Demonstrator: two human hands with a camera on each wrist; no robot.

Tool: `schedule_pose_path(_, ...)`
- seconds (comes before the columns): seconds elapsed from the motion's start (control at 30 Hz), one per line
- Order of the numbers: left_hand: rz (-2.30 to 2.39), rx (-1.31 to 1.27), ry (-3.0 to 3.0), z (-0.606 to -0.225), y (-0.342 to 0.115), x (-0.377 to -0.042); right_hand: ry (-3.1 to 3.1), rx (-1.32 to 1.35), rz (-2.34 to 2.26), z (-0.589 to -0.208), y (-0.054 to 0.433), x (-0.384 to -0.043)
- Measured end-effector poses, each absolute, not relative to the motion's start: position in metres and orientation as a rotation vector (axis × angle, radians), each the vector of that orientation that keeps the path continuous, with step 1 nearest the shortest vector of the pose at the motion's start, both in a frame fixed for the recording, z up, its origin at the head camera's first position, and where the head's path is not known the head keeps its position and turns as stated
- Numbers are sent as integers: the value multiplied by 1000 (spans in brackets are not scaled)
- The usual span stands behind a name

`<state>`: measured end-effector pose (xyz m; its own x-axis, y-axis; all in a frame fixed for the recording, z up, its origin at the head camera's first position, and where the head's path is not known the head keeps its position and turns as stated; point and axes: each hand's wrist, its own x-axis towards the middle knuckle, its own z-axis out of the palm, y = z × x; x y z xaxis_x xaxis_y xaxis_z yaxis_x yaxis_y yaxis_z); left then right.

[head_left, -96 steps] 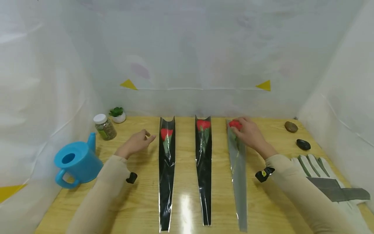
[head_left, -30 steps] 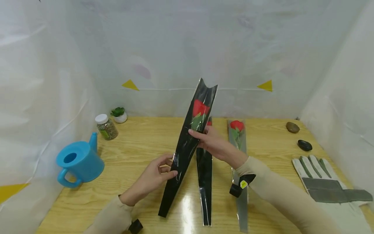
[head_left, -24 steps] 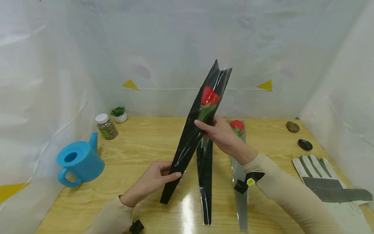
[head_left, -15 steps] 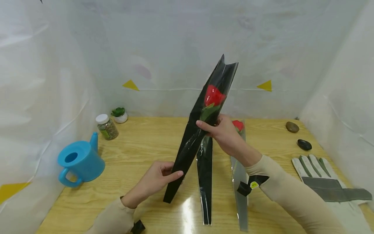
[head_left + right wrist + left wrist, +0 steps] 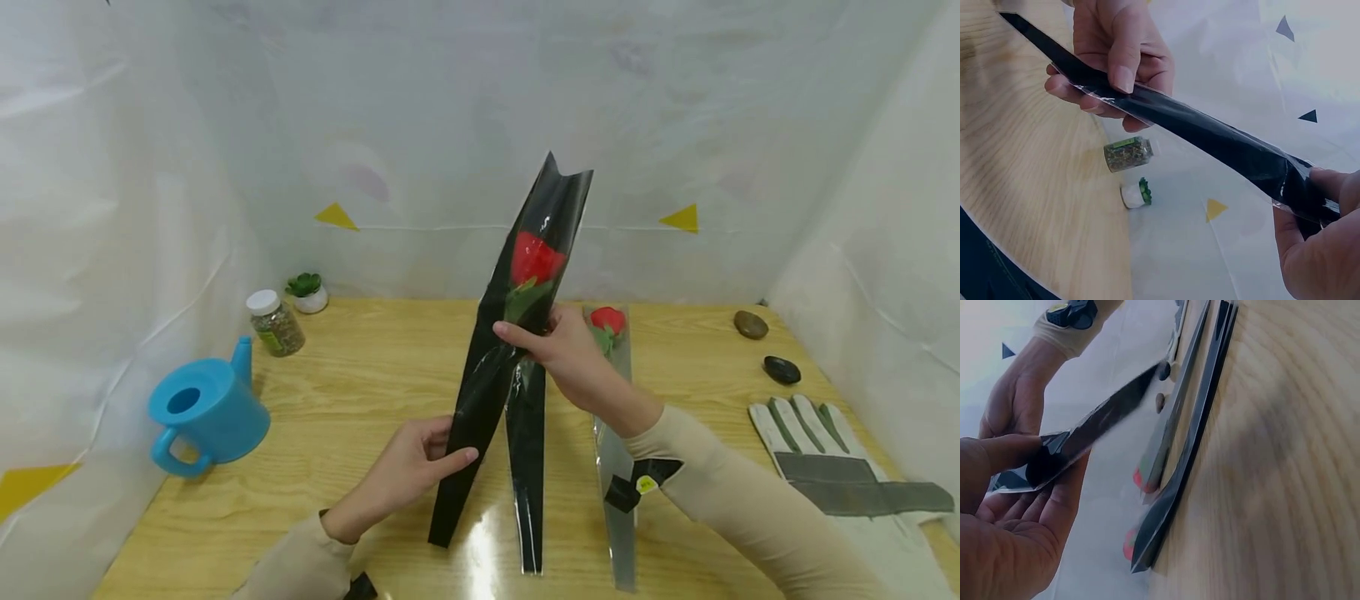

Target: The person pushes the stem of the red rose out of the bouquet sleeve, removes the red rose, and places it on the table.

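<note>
A red rose in a black and clear sleeve (image 5: 487,379) leans up to the right above the table. Low on the sleeve, my left hand (image 5: 408,467) pinches it between thumb and fingers. My right hand (image 5: 581,362) grips it just below the bloom, thumb in front. In the right wrist view the sleeve (image 5: 1204,134) stretches between both hands, thumbs pressing on its face. Behind the held one, a second black-sleeved rose (image 5: 529,483) lies on the table, its bloom hidden in the head view. A grey-sleeved rose (image 5: 607,319) lies to its right, partly behind my right arm.
On the left of the wooden table (image 5: 360,358) stand a blue watering can (image 5: 217,417), a lidded jar (image 5: 277,329) and a small potted succulent (image 5: 305,293). Two stones (image 5: 782,370) and a white-and-green glove (image 5: 825,475) lie at right. White sheeting (image 5: 480,125) encloses the back and sides.
The leftmost rose has left the table and is now held tilted in both hands. My right hand came over from the grey-sleeved rose. Lately the held rose dipped slightly left and down.
</note>
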<state>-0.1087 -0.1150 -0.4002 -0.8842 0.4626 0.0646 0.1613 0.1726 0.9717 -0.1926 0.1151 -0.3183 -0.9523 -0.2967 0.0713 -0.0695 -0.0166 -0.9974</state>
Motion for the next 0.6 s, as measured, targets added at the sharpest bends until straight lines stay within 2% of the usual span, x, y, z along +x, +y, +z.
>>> schedule_pose_path(0.6,1634,629,2508,-399,-108,-103,1962,-415,-2176,-337,110,-186)
